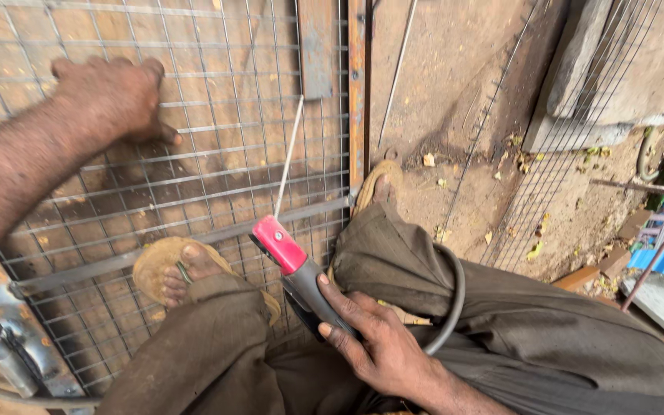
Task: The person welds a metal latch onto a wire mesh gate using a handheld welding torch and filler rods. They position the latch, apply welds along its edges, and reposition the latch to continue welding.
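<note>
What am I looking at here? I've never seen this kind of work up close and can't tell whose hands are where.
The one picture comes from a camera on the person's head, looking down at their own knees, sandalled feet and hands. The right hand grips an electrode holder, a grey handle with a red tip. A thin metal rod sticks out of it, and a grey cable loops back over the right knee. The left hand rests on a wire mesh panel that lies flat on the dirt ground in a rusty metal frame. More mesh lies to the right.
</note>
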